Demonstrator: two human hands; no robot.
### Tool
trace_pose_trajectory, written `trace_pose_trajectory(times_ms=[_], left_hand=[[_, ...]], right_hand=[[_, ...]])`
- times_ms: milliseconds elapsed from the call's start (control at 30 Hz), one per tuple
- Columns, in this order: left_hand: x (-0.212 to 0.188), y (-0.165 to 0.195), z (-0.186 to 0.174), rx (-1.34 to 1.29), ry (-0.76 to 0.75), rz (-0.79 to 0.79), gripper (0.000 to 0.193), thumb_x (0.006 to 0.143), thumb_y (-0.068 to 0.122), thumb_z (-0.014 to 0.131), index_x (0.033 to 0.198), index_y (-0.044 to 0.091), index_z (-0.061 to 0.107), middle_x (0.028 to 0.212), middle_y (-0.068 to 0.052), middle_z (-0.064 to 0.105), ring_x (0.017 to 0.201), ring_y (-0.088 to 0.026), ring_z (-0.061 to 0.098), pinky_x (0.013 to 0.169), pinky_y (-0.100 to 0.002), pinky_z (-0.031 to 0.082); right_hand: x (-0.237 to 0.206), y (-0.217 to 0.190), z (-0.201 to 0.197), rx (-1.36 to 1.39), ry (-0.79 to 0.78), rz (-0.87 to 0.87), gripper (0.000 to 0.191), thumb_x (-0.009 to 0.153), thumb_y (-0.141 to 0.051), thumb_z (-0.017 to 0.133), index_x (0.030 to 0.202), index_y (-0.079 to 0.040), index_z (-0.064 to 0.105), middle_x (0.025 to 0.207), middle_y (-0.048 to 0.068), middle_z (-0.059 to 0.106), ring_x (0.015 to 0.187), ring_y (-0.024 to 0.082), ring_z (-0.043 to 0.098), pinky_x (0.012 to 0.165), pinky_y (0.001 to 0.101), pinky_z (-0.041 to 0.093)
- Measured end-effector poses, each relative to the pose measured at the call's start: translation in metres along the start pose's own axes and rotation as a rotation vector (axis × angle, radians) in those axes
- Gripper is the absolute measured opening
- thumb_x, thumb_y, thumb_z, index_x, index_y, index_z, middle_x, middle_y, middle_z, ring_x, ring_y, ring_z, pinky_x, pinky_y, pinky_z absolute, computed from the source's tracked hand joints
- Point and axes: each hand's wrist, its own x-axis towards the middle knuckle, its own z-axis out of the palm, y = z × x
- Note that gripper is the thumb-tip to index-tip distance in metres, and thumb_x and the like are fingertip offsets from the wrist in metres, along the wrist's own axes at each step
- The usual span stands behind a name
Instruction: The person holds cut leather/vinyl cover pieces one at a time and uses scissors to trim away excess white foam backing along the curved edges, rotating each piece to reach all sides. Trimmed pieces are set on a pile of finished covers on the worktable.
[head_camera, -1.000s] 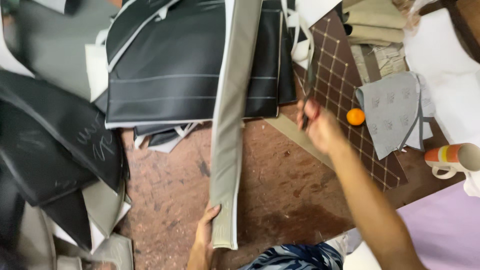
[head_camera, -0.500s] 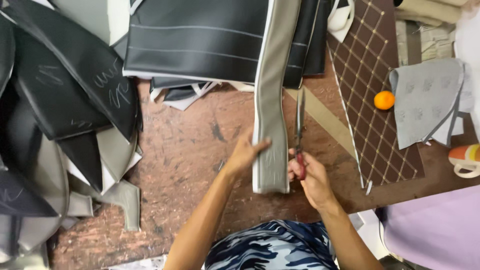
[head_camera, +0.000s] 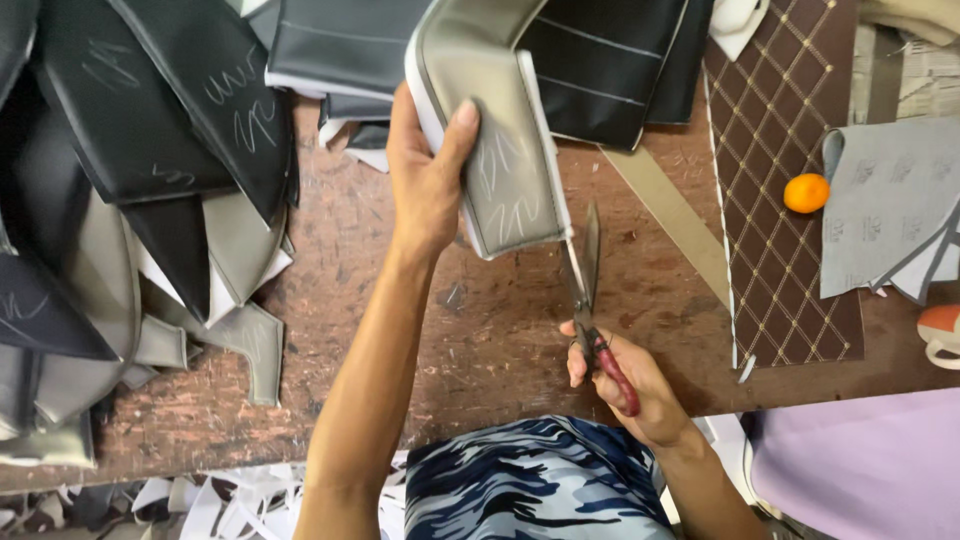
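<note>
My left hand (head_camera: 428, 170) grips a long grey padded strip (head_camera: 505, 160) with white foam backing and chalk scribbles, lifted and folded over above the brown worktable (head_camera: 480, 330). My right hand (head_camera: 625, 375) holds red-handled scissors (head_camera: 588, 290), blades open and pointing up at the strip's lower right corner. A thin white sliver hangs along the strip's right edge by the blades.
Black and grey cut leatherette pieces (head_camera: 150, 150) pile up at the left. A black panel with white stripes (head_camera: 600, 60) lies behind the strip. At the right lie a brown quilted sheet (head_camera: 790, 180), an orange ball (head_camera: 806, 193), grey fabric (head_camera: 890, 200) and a lilac surface (head_camera: 860, 460). White scraps (head_camera: 230, 500) litter the floor.
My left hand has lifted the strip's end and folded it up off the table. The scissors in my right hand have come to the strip's right edge. The view has shifted closer.
</note>
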Motion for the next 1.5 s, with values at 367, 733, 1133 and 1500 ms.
trace_pose_trajectory(times_ms=[367, 733, 1133, 1500], left_hand=[[0.003, 0.003, 0.005, 0.055, -0.098, 0.066, 0.046, 0.109, 0.024, 0.069, 0.144, 0.004, 0.047, 0.124, -0.009, 0.068, 0.112, -0.014, 0.069, 0.098, -0.031, 0.062], [-0.006, -0.003, 0.004, 0.033, -0.129, 0.065, 0.043, 0.111, 0.021, 0.07, 0.142, 0.003, 0.047, 0.122, -0.009, 0.068, 0.111, -0.013, 0.068, 0.099, -0.029, 0.059], [-0.01, -0.01, 0.0, 0.052, -0.109, 0.034, 0.049, 0.109, 0.024, 0.071, 0.146, 0.004, 0.046, 0.125, -0.01, 0.068, 0.108, -0.014, 0.068, 0.099, -0.031, 0.06], [-0.056, -0.04, 0.001, -0.044, -0.026, -0.189, 0.046, 0.104, 0.018, 0.069, 0.141, 0.001, 0.047, 0.123, -0.009, 0.065, 0.109, -0.013, 0.065, 0.095, -0.029, 0.058]], right_hand=[[-0.001, 0.0, -0.004, 0.282, -0.052, 0.075, 0.074, 0.095, -0.033, 0.076, 0.146, 0.012, 0.048, 0.1, 0.009, 0.062, 0.088, 0.016, 0.057, 0.08, 0.0278, 0.046], [-0.008, 0.0, -0.002, 0.171, 0.011, 0.119, 0.088, 0.085, -0.041, 0.087, 0.145, 0.011, 0.048, 0.096, 0.004, 0.059, 0.084, 0.012, 0.057, 0.075, 0.0262, 0.048], [-0.021, 0.015, -0.007, 0.112, 0.083, 0.188, 0.069, 0.086, -0.018, 0.083, 0.142, 0.008, 0.053, 0.086, 0.006, 0.062, 0.072, 0.012, 0.062, 0.063, 0.0211, 0.049], [-0.009, 0.015, 0.007, 0.192, 0.057, 0.14, 0.084, 0.089, -0.043, 0.082, 0.145, 0.01, 0.047, 0.093, 0.004, 0.057, 0.081, 0.012, 0.054, 0.072, 0.0263, 0.046]])
